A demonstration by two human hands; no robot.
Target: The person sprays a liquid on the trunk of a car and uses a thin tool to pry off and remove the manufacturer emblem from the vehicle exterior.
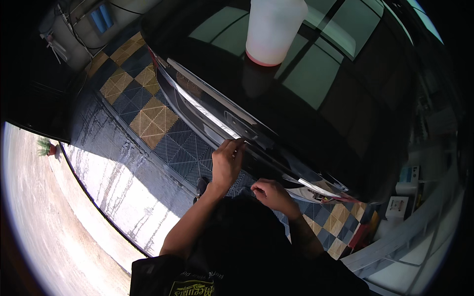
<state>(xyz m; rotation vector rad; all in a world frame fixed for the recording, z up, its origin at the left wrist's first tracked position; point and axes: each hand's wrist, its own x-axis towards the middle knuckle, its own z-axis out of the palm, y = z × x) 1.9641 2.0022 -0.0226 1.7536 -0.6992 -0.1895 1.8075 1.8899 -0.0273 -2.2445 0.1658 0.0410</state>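
A glossy black car's rear end point(207, 122) fills the middle of the view, its bumper and number plate recess facing me. My left hand point(226, 161) is raised against the rear trim just below the recess, fingertips bunched together; whether they pinch something small is hidden. Lower and to the right, my right hand point(272, 194) hovers near the bumper's edge with curled fingers, and its palm side is out of sight. On the dark trunk lid point(229, 63) stands a translucent white plastic container point(276, 31), pinkish at its base and mirrored in the paint.
Underfoot lie interlocking grey and tan floor tiles point(153, 122), bordered by a sunlit concrete apron point(122, 177). A potted plant point(51, 148) stands outside at left. Blue cylinders point(100, 18) hang on the far wall. At right are a white box point(397, 207) and a red object point(359, 236).
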